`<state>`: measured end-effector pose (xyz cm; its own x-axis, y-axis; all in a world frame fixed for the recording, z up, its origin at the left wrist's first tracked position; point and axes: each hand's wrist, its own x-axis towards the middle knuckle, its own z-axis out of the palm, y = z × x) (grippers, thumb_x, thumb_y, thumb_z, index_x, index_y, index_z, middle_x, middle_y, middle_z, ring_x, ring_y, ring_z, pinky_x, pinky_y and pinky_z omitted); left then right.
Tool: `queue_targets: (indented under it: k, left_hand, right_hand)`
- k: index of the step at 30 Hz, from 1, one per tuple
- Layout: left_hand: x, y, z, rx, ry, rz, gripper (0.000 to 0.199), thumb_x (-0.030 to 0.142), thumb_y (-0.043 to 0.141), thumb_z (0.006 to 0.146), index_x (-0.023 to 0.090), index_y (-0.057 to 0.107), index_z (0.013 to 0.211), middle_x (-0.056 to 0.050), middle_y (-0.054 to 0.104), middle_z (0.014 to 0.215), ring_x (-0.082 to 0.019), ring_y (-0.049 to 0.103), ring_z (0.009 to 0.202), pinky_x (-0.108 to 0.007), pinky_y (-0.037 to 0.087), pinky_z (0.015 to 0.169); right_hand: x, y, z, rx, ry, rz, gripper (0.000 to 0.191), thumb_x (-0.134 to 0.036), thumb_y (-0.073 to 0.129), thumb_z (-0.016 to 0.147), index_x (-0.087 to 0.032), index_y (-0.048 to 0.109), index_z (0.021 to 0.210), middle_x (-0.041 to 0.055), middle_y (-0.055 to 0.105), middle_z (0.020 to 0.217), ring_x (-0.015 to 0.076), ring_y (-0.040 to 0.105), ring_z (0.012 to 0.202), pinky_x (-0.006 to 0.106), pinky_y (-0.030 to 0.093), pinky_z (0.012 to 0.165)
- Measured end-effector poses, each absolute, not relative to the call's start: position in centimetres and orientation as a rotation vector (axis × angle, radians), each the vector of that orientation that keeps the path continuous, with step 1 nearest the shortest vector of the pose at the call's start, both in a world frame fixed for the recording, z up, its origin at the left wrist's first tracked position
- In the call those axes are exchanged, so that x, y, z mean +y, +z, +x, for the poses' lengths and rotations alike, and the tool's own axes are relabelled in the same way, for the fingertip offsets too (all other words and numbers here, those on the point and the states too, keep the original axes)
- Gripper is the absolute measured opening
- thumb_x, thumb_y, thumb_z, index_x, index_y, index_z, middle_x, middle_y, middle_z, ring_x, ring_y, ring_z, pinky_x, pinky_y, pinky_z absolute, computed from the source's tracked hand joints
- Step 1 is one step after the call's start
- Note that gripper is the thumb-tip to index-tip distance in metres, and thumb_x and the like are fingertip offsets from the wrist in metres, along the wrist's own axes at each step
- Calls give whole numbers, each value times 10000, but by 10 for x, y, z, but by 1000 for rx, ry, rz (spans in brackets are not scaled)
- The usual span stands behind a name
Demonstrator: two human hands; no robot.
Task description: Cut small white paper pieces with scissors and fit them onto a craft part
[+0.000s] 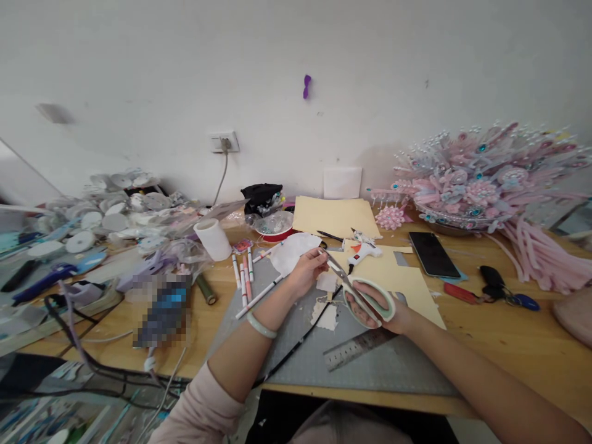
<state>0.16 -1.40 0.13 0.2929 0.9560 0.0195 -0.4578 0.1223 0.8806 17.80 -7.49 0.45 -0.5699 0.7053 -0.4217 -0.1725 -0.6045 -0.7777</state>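
Numbered ruler — near (held) scissors

Room to pass runs over grey mat between black cord and ruler; scissors block its far end.

Scissors (pale-green handles) in right hand

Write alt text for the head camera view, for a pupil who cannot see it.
A person's right hand holds scissors close to a small pale piece pinched in the left hand. Below, a ruler lies on a grey mat on a wooden table, with pens to the left and a phone to the right.
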Motion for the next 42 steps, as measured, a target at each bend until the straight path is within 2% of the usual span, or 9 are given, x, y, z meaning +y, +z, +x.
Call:
queue_targets:
  k: [7, 15, 21, 28, 31, 37, 42]
  left_hand:
    - [-15, 1, 2, 660, 1147, 910, 321, 366, 746, 541, 131, 549, 635, 25, 515, 604, -62, 451, 538, -210, 352, 578]
    - [-13, 0, 3, 657, 1160, 880, 294, 342, 747, 546, 125, 592, 671, 15, 528, 636, -58, 452, 554, -205, 357, 582]
    - [-14, 1, 4, 710, 1170, 895, 259, 310, 748, 546, 128, 597, 650, 16, 538, 627, -60, 458, 568, -211, 355, 598]
    - [-14, 1, 8, 833, 1177, 940, 254, 318, 745, 534, 129, 614, 643, 26, 538, 567, -55, 435, 515, -214, 325, 546]
    - [-14, 1, 8, 852, 1159, 947, 250, 315, 743, 535, 131, 620, 652, 24, 545, 576, -57, 437, 510, -215, 322, 537]
    - [-10, -1, 6, 881, 1210, 955, 248, 327, 732, 548, 143, 637, 684, 8, 577, 639, -72, 476, 566, -222, 361, 590]
    - [-7, -5, 5, 910, 1285, 993, 221, 318, 722, 550, 148, 642, 667, -1, 595, 648, -97, 508, 630, -239, 387, 654]
  right_hand:
    - [-76, 5, 177, -1005, 2169, -1054, 364, -498, 536, 737, -135, 545, 715, -37, 465, 428, 43, 383, 319, 147, 240, 291]
    - [-76, 6, 176, -953, 2096, -1063, 286, -428, 605, 710, -148, 550, 725, -27, 524, 531, 33, 409, 353, 132, 266, 284]
    - [-74, 8, 176, -794, 2137, -1108, 244, -372, 592, 737, -139, 546, 681, -18, 526, 527, 29, 415, 360, 119, 240, 275]
    - [-71, 15, 180, -622, 2235, -970, 204, -307, 525, 777, -136, 534, 666, -7, 539, 571, 23, 392, 333, 115, 261, 257]
    - [-69, 16, 180, -603, 2290, -974, 236, -318, 499, 786, -120, 539, 663, -1, 531, 559, 30, 406, 334, 118, 261, 257]
    - [-69, 15, 182, -608, 2335, -863, 295, -382, 437, 800, -128, 545, 695, 14, 561, 591, 58, 424, 355, 159, 286, 282]
    - [-65, 16, 187, -725, 2275, -1011, 227, -355, 504, 782, -140, 563, 742, 13, 597, 638, 70, 499, 434, 156, 341, 341]
